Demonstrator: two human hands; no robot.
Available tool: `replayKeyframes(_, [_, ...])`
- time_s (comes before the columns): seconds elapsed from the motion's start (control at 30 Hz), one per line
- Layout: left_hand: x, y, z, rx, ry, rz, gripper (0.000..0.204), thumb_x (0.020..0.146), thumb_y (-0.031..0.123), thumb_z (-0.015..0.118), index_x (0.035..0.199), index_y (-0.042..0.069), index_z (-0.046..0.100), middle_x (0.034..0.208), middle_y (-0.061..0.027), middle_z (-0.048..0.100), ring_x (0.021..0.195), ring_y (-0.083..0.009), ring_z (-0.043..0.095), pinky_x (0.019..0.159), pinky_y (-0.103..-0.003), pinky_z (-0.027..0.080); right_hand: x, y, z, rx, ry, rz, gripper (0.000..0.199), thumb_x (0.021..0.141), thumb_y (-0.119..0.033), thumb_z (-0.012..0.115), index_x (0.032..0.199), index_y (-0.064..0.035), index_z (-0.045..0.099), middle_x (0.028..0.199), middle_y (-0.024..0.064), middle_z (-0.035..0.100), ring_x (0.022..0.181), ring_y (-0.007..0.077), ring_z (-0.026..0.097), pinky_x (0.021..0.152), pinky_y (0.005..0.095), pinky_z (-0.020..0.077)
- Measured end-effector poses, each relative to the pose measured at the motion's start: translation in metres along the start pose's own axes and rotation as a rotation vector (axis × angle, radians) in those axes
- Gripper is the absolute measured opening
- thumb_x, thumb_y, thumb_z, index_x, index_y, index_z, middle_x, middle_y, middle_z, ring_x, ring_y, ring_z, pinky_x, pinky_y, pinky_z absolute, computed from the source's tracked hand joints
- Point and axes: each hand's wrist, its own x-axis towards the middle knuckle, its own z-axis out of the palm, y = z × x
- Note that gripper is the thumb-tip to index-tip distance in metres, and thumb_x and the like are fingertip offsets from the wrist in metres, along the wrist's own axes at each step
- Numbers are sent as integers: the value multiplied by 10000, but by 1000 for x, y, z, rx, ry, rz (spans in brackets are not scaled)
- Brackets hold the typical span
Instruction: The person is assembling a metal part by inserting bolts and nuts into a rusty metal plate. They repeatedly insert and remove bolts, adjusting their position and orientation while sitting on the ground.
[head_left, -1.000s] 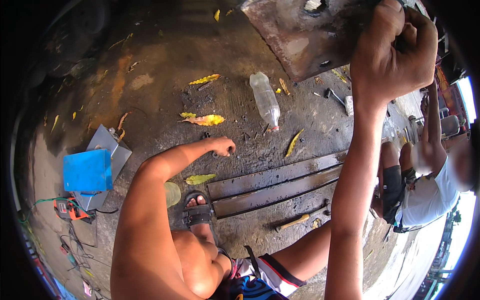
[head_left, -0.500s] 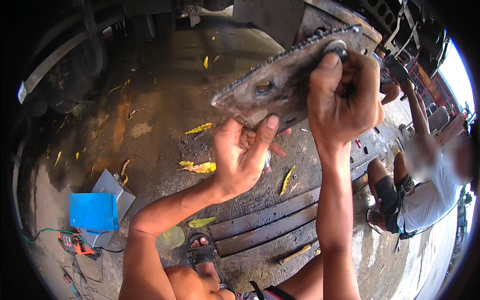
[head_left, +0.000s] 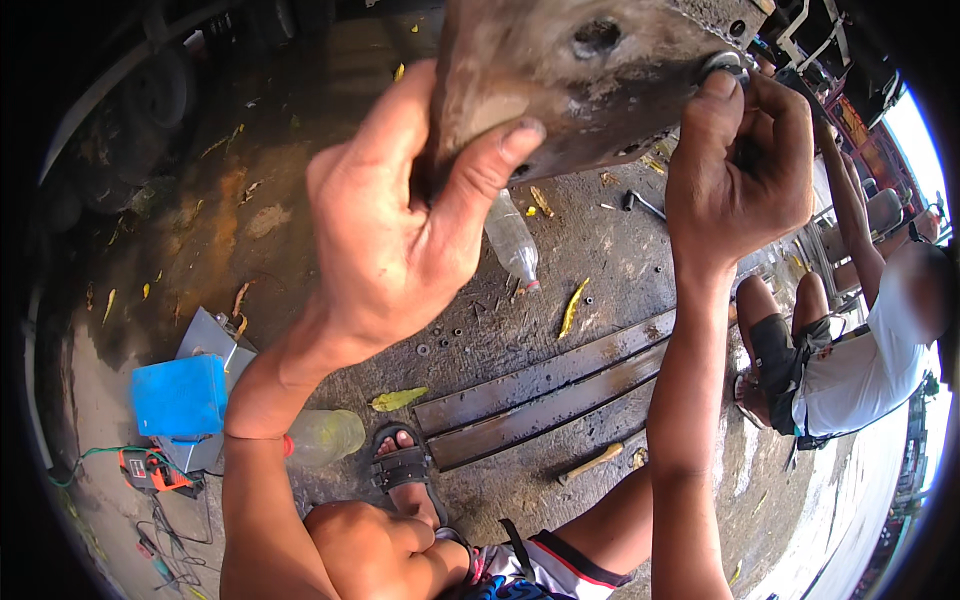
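Note:
A worn, grimy steel plate (head_left: 560,95) with several holes is held up high in front of me, cut off by the upper edge of the view. Its left edge is gripped by my left hand (head_left: 385,235), thumb on the near face and fingers behind. My right hand (head_left: 740,185) is closed at the plate's right end. Between its thumb and curled fingers is a round metal washer (head_left: 724,64), set against the plate. What lies behind the washer is hidden by my fingers and the plate.
Two long steel bars (head_left: 540,400) lie on the wet ground beside a hammer (head_left: 592,462). Plastic bottles (head_left: 512,240), loose nuts and a wrench (head_left: 645,204) are scattered around. A blue case (head_left: 180,393) and a power tool (head_left: 155,470) sit left. A person (head_left: 850,370) crouches right.
The plate has come up and closer, turning its face toward me. My left hand has risen and wrapped further round its edge; my right hand has shifted right, still on the washer.

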Motion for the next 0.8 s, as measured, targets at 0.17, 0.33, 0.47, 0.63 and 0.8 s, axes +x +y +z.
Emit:
replayKeyframes(0.17, [70,43,-3,204,-24,399,260,923,125,775,1112,-43,716,939,-124,743,759,-153,703,681,-270,553,-25,12,-5,-89,-35,1,114,964,-87,660,993,21,641,618,-29,570,587,4,467,556,174,385])
replayKeyframes(0.33, [112,102,14,329,-166,579,170,822,28,784,970,-40,737,753,-209,690,557,-261,687,536,-329,501,-33,21,0,-61,31,64,163,958,-133,694,941,6,612,567,-25,460,517,16,385,489,200,320])
replayKeyframes(0.47, [146,80,19,451,-276,729,280,847,121,823,1069,-25,736,915,-131,760,746,-176,718,694,-281,543,-36,14,2,-44,59,133,181,949,-156,716,940,-1,622,566,-19,449,508,34,384,488,213,331])
replayKeyframes(0.63, [136,48,54,640,-23,710,288,819,235,848,1022,38,792,911,-95,781,687,-228,730,657,-308,558,-40,27,-19,-120,48,258,134,940,-112,711,958,-9,628,569,-17,450,519,41,397,501,228,347])
replayKeyframes(0.8, [128,44,56,717,72,824,268,784,257,862,993,95,814,913,-21,787,764,-164,615,754,-342,380,-46,33,-24,-114,-10,232,153,860,-95,759,919,-33,632,563,24,459,459,139,437,472,290,401])
